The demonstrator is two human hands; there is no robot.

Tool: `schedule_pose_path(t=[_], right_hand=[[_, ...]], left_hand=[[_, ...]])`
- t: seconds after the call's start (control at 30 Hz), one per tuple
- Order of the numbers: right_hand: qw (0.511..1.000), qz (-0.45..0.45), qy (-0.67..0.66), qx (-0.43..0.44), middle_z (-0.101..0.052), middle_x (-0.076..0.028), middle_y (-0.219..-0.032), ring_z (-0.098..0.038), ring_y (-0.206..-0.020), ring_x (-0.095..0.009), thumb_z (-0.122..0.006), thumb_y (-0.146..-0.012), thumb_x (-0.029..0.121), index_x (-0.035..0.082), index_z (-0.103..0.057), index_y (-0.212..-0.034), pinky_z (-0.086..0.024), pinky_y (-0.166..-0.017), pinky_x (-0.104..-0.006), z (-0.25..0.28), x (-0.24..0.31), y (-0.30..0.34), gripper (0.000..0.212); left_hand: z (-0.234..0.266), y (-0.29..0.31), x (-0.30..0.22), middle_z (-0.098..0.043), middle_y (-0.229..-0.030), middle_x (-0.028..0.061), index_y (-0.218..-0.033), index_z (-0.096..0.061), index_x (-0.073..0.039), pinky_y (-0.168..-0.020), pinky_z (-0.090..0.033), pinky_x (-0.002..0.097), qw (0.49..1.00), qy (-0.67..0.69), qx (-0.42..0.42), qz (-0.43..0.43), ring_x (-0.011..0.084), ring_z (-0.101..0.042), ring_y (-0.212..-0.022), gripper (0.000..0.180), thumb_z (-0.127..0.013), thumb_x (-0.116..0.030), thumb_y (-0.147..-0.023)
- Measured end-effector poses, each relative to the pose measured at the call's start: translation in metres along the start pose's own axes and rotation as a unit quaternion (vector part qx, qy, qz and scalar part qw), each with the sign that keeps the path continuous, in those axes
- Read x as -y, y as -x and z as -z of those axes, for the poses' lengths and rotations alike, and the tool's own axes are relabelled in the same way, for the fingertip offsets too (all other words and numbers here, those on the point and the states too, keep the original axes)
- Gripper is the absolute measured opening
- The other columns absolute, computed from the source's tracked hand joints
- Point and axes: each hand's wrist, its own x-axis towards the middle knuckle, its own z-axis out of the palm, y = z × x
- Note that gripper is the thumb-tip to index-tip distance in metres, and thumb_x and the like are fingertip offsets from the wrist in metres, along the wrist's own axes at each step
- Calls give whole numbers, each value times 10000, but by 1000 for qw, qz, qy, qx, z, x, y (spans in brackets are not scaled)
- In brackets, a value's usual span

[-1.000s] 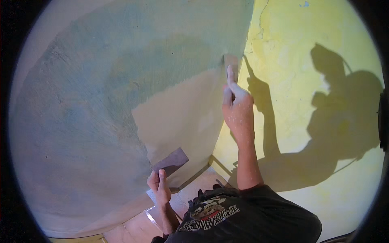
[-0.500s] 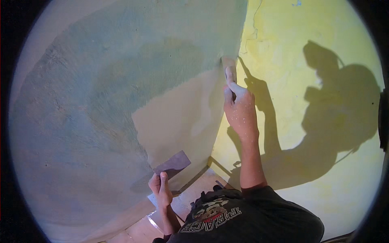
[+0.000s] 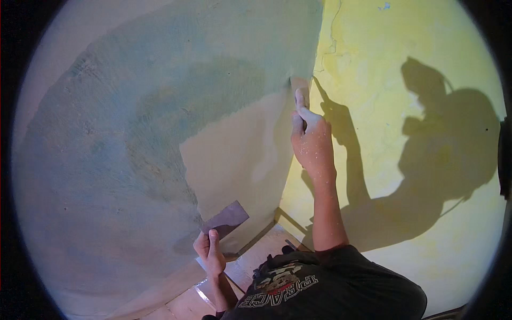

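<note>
My right hand (image 3: 313, 140), speckled with white, grips a putty knife (image 3: 300, 84) with a finger laid along its blade. That blade rests against the blue-green wall (image 3: 176, 74), right beside the corner with the yellow wall (image 3: 373, 48). Lower down, my left hand (image 3: 211, 255) pinches one end of a flat, grey-purple rectangular plate (image 3: 228, 217), thumb on top. A smooth, pale coat of filler (image 3: 229, 154) covers the wall between the two hands and reaches to the corner. The putty knife's handle is mostly hidden inside my right hand.
A thin crack (image 3: 333, 37) runs down the yellow wall near the corner. My shadow (image 3: 442, 144) falls across that wall. Below, floor tiles (image 3: 256, 250) meet the foot of both walls. A dark object (image 3: 504, 160) stands at the right rim.
The view has shifted slightly. Both hands keep their grips, and the putty knife stays at the corner at nearly the same height.
</note>
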Motion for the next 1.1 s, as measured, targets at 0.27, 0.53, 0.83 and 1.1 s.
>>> schedule_pose_path(t=[0.27, 0.53, 0.83, 1.1], right_hand=[[1000, 11, -20, -14, -391, -196, -672, -353, -549, -207, -486, -976, 71, 72, -520, -1417, -402, -551, -358, -2, -11, -6, 442], [999, 18, -26, -32, -347, -200, -696, -315, -573, -208, -498, -974, 54, 88, -518, -1421, -412, -568, -310, 0, -10, -8, 448], [999, 23, -30, 4, -321, -188, -695, -324, -566, -210, -487, -979, 68, 112, -515, -1433, -396, -563, -303, 2, -15, -6, 457], [998, 37, -47, 25, -306, -142, -686, -315, -585, -162, -504, -977, 72, 103, -497, -1448, -390, -559, -296, 4, -19, -10, 473]], left_hand=[[3, 6, 5, -552, -858, -48, -1011, -653, 28, -679, -323, 228, 999, 28, -35, -6, 60, -416, -770, 239, -576, -198, -1030], [-16, 6, -5, -445, -783, -73, -884, -608, -11, -624, -253, 242, 997, 19, -70, -37, 54, -347, -722, 278, -602, -254, -1018], [-12, 12, 2, -461, -795, -72, -916, -628, -6, -639, -272, 239, 997, 0, -71, -28, 57, -374, -739, 285, -607, -272, -1015], [-18, 8, -1, -529, -842, -58, -973, -645, 17, -670, -305, 232, 998, 2, -52, -36, 61, -407, -767, 280, -591, -254, -1021]])
